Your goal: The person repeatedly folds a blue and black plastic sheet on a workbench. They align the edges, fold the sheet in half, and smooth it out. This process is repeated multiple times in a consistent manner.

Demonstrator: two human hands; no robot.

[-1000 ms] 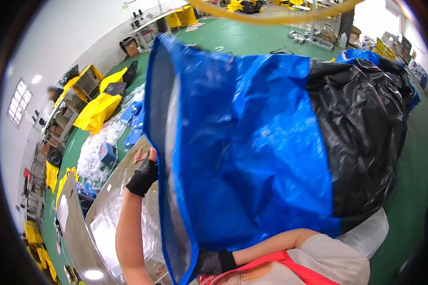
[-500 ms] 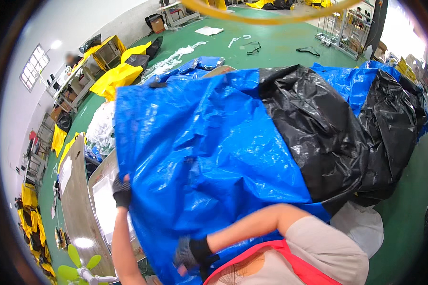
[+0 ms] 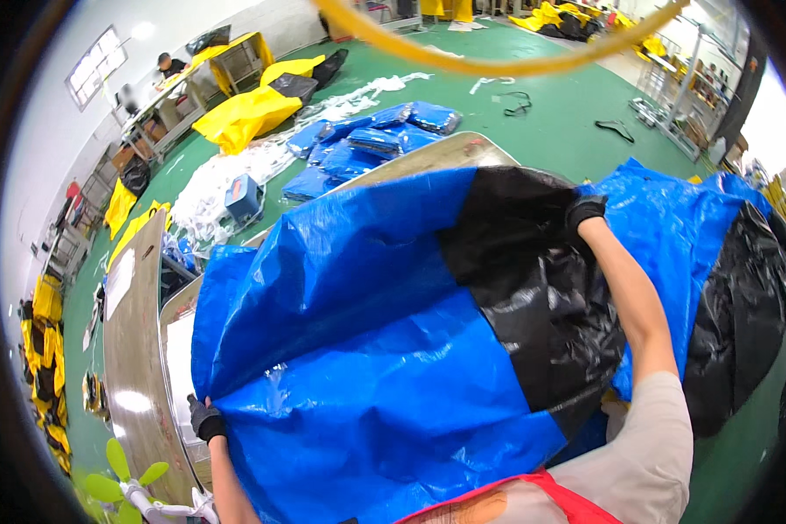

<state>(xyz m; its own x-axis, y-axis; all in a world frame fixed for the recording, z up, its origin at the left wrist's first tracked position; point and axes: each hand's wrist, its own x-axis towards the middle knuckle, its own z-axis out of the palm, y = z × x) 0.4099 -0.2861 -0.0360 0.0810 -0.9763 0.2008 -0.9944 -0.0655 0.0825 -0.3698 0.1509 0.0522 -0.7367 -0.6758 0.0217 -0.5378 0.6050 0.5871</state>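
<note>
A large glossy blue-and-black plastic sheet (image 3: 384, 367) spreads over the table in front of me, blue at the left and black at the right. My left hand (image 3: 206, 419), in a dark fingerless glove, is closed on its left edge near a fold. My right arm reaches out to the far right. There my right hand (image 3: 585, 210), gloved alike, grips the far edge of the black part; black glove on black sheet partly hides its fingers. Between the hands the sheet's far side bulges up and folds over the lower layer.
A second blue-and-black sheet (image 3: 742, 306) hangs at the right. Behind the table (image 3: 476, 150), folded blue packs (image 3: 349, 157) lie on the green floor by white scraps and a blue box (image 3: 244, 199). A green fan (image 3: 118, 476) stands at lower left; a person (image 3: 168, 70) sits far off.
My right hand has moved from the near edge to the far right edge of the black part. My left hand has come lower. The sheet's far side has folded toward me, uncovering the blue packs.
</note>
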